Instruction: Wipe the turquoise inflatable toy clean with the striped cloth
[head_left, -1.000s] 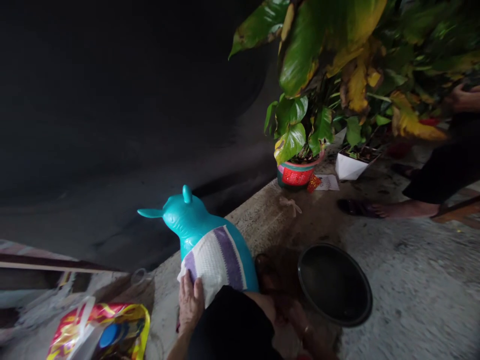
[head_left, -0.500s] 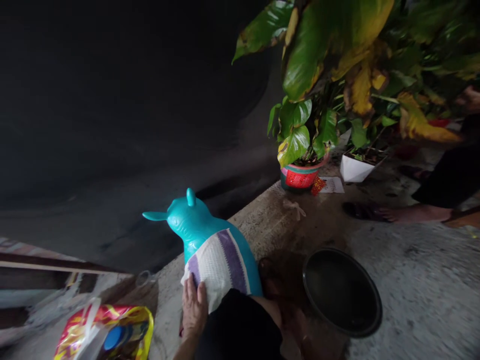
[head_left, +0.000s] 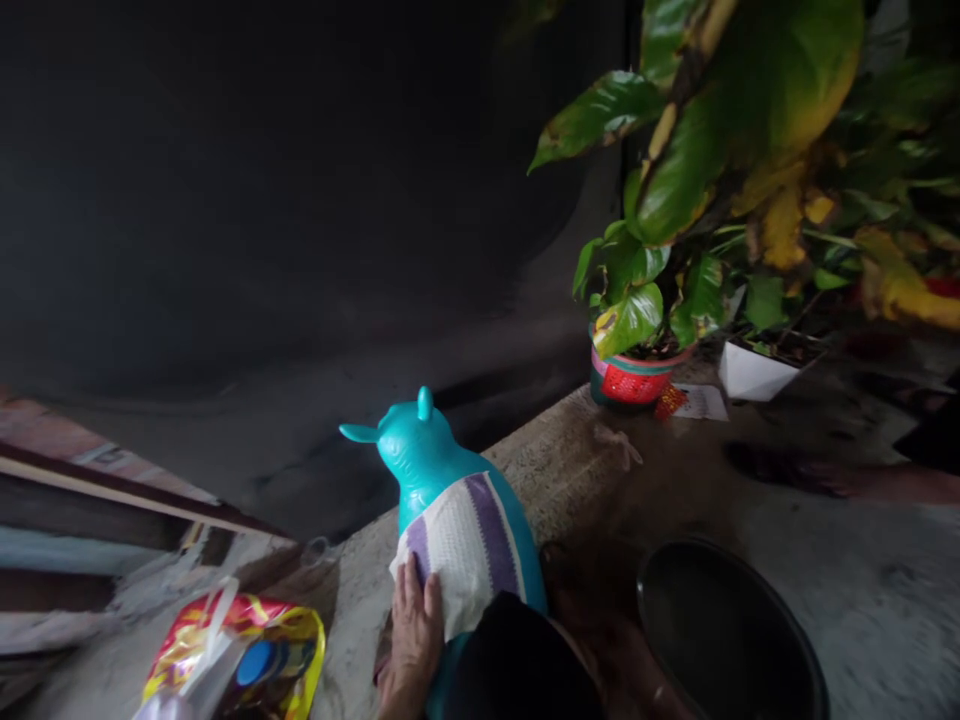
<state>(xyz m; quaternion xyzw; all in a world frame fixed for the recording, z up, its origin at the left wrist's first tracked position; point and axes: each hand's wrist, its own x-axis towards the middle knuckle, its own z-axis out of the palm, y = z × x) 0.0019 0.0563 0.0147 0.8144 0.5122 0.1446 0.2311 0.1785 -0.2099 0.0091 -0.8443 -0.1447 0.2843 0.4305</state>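
Observation:
My left hand (head_left: 418, 620) lies flat on a white and purple striped cloth (head_left: 461, 550), fingers stretched out and thumb a little apart. The cloth is draped over the back of a turquoise rubber animal toy (head_left: 420, 450) with two upright ears. My dark-clothed knee (head_left: 517, 660) covers the rear of the toy and part of the cloth's lower edge. I see no right hand in the frame.
At the lower left sits a shiny red and yellow bag (head_left: 307, 680) with a blue-capped bottle (head_left: 256, 662). A black basin (head_left: 727, 630) of dark liquid stands right. Potted plants in a red pot (head_left: 637, 380) and white pot (head_left: 757, 372) are beyond; another person's foot (head_left: 780, 468) is beside them.
The view has shifted, so the toy, bag and plants sit farther right and most things lower. My left hand stays on the cloth.

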